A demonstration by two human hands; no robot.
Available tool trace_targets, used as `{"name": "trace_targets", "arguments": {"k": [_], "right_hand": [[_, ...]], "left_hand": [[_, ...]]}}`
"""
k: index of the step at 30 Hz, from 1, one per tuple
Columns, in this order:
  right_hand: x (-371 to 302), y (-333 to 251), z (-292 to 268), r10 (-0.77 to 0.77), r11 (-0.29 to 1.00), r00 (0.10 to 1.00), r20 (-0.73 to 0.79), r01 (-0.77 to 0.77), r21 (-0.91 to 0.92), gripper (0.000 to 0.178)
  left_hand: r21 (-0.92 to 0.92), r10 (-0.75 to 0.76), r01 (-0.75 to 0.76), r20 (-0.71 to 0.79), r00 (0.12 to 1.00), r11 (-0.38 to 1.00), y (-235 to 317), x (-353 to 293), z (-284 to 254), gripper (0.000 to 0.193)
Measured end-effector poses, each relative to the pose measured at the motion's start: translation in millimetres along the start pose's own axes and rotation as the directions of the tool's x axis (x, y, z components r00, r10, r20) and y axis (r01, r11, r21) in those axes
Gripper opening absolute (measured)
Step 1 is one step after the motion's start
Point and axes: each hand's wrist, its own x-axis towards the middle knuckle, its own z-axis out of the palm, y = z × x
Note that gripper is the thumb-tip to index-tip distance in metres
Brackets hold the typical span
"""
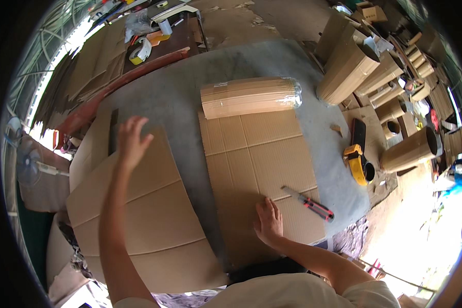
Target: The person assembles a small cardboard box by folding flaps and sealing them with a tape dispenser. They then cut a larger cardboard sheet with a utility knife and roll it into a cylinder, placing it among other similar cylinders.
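My left hand (132,141) hovers at the far end of a large cardboard sheet (143,215) on the left, fingers apart with nothing in them. Flat on a second creased cardboard sheet (254,159) lies my right hand (269,222), near that sheet's lower middle. A red and black utility knife (315,206), its blade out, rests on the same sheet just right of my right hand. Behind the sheet, touching its far edge, a rolled cardboard tube (249,98) lies on its side, with clear tape around its right end.
The grey table (185,82) carries a yellow and black tape dispenser (360,161) at right. Several cardboard tubes (351,66) stand or lean beyond its right edge. On a brown side table at far left sits a tape roll (140,52). A fan (31,169) is at left.
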Motion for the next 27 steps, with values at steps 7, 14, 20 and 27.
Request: {"name": "trace_targets", "arguments": {"k": [7,14,20,27], "right_hand": [[212.3,53.3,-128.9,-0.375,0.917,0.796,-0.476,0.392,-0.066,0.042],[350.8,80.2,-196.3,0.098,0.986,0.987,0.129,-0.079,-0.149,0.058],[214.9,123.2,-162.3,-0.513,0.84,0.855,-0.078,0.481,-0.253,0.045],[145.4,145.9,-142.4,-0.646,0.755,0.76,-0.074,0.621,-0.213,0.035]], "left_hand": [[-0.404,0.218,0.061,0.608,0.764,0.913,284.7,-237.7,35.3,0.068],[-0.018,-0.212,0.267,0.555,0.804,0.964,374.7,-330.9,88.9,0.073],[0.068,-0.173,0.164,0.575,0.8,0.984,377.0,-313.1,112.9,0.07],[0.032,-0.119,0.127,0.616,0.779,0.991,375.9,-281.6,99.4,0.114]]}}
